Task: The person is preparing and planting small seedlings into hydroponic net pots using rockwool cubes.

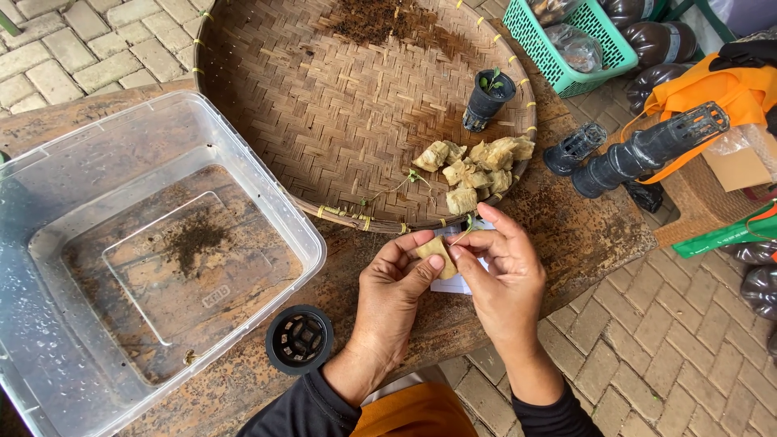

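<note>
At ten o'clock from my hands sits the clear plastic tub [267,202], flecked with soil; at twelve o'clock the round woven tray [324,113] carries a heap of tan sponge cubes [477,170] and a small black pot with a seedling [487,99]. An empty black net pot [299,339] lies at eight o'clock. My left hand [396,295] and right hand [506,279] meet, fingertips pinched on one sponge cube with a sprout [439,252].
</note>
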